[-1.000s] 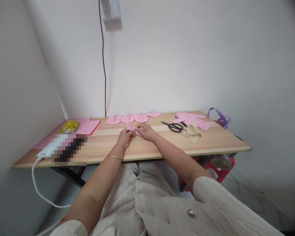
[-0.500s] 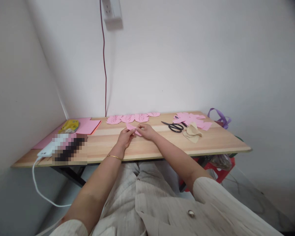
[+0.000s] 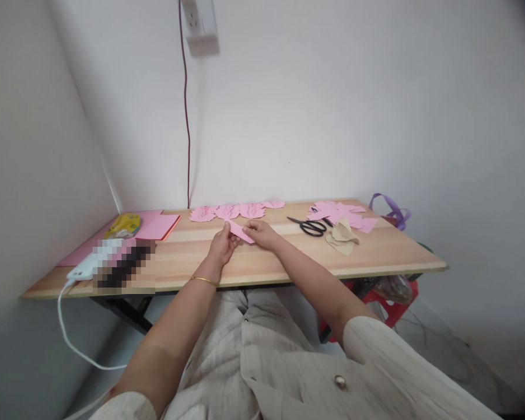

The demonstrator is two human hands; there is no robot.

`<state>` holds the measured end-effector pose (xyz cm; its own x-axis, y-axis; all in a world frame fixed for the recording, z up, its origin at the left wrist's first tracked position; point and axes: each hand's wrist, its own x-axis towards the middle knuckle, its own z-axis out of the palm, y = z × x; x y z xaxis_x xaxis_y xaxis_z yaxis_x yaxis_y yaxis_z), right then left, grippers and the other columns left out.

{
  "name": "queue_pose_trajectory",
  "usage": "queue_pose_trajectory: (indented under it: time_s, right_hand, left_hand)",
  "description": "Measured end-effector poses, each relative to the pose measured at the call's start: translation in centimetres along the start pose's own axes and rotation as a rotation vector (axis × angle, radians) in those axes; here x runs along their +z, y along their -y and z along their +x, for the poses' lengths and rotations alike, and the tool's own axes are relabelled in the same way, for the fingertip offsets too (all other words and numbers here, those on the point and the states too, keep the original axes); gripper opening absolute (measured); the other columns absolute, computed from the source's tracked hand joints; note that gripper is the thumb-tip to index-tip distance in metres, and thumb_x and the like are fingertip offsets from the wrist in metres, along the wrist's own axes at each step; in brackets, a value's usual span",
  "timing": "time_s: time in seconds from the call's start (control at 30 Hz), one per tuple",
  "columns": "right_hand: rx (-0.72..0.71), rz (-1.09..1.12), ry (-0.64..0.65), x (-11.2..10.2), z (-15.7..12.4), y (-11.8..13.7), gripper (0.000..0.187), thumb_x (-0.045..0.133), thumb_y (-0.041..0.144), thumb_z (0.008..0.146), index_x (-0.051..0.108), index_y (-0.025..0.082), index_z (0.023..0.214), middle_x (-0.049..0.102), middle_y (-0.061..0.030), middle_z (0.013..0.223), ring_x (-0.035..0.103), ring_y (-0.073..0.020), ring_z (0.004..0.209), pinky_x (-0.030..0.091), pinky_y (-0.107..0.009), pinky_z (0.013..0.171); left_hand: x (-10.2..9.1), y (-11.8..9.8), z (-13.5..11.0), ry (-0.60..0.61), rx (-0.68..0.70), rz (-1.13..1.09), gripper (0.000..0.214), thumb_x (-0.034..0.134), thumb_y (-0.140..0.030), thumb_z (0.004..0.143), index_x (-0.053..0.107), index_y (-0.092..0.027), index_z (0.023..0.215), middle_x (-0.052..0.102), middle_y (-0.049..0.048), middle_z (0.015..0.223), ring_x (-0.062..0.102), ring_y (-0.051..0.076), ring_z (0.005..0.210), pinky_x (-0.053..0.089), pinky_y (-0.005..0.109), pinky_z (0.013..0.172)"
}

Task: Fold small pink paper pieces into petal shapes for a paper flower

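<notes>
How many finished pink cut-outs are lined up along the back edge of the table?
4, side by side near the wall: the leftmost, the second, the third and the smaller rightmost. The raised pink piece may hide part of the row.

A wooden table (image 3: 289,256) stands in the corner of the room. Along its far edge lies a row of pink cut paper shapes (image 3: 236,210). At the far left corner lie pink sheets (image 3: 157,224) with a yellow tape roll (image 3: 123,224) on them. Toward the far right corner lie black scissors (image 3: 311,226), a beige scrap (image 3: 342,235), pink offcuts (image 3: 341,213) and a purple ribbon (image 3: 391,209). Near the left edge rests a white device (image 3: 83,269) with a white cable (image 3: 70,338) hanging off.
</notes>
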<state>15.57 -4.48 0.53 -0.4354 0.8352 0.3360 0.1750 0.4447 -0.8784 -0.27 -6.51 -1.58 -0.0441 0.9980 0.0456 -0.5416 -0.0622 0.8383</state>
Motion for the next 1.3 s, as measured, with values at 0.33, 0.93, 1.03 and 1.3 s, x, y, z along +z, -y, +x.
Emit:
queue_pose_trajectory:
  time_s: [0.33, 0.93, 1.03, 1.3]
  right_hand:
    - [0.032, 0.062, 0.04, 0.13, 0.04, -0.59, 0.033, 0.058, 0.047, 0.076, 0.059, 0.014, 0.075, 0.058, 0.0005, 0.065, 0.047, -0.0105, 0.059, 0.037, -0.022, 0.055]
    - [-0.044, -0.003, 0.043, 0.39, -0.05, -0.47, 0.023, 0.06, 0.038, 0.072, 0.058, 0.015, 0.072, 0.056, 0.0003, 0.069, 0.048, -0.0114, 0.066, 0.038, -0.024, 0.063]
    - [-0.057, -0.017, 0.056, 0.43, -0.06, -0.4, 0.024, 0.059, 0.039, 0.073, 0.058, 0.015, 0.072, 0.054, 0.0008, 0.068, 0.047, -0.0114, 0.065, 0.037, -0.024, 0.062]
    - [-0.041, -0.007, -0.019, 0.31, 0.12, -0.64, 0.023, 0.055, 0.038, 0.075, 0.056, 0.016, 0.074, 0.054, 0.0012, 0.068, 0.046, -0.0107, 0.062, 0.037, -0.023, 0.058]
  left_hand:
    - [0.03, 0.31, -0.34, 0.04, 0.032, 0.094, 0.027, 0.084, -0.021, 0.052, 0.064, -0.011, 0.068, 0.056, -0.0018, 0.058, 0.045, 0.006, 0.053, 0.039, 0.022, 0.055]
    - [0.21, 0.22, -0.35, -0.01, 0.036, 0.097, 0.024, 0.077, -0.017, 0.056, 0.053, -0.016, 0.057, 0.049, -0.0039, 0.051, 0.044, 0.007, 0.05, 0.039, 0.022, 0.052]
    - [0.27, 0.18, -0.4, -0.015, 0.047, 0.104, 0.023, 0.076, -0.016, 0.056, 0.053, -0.016, 0.058, 0.05, -0.0036, 0.053, 0.045, 0.007, 0.05, 0.039, 0.023, 0.053]
    - [0.1, 0.25, -0.33, 0.063, 0.028, 0.121, 0.024, 0.08, -0.021, 0.055, 0.059, -0.013, 0.064, 0.051, -0.0031, 0.052, 0.045, 0.007, 0.05, 0.039, 0.023, 0.052]
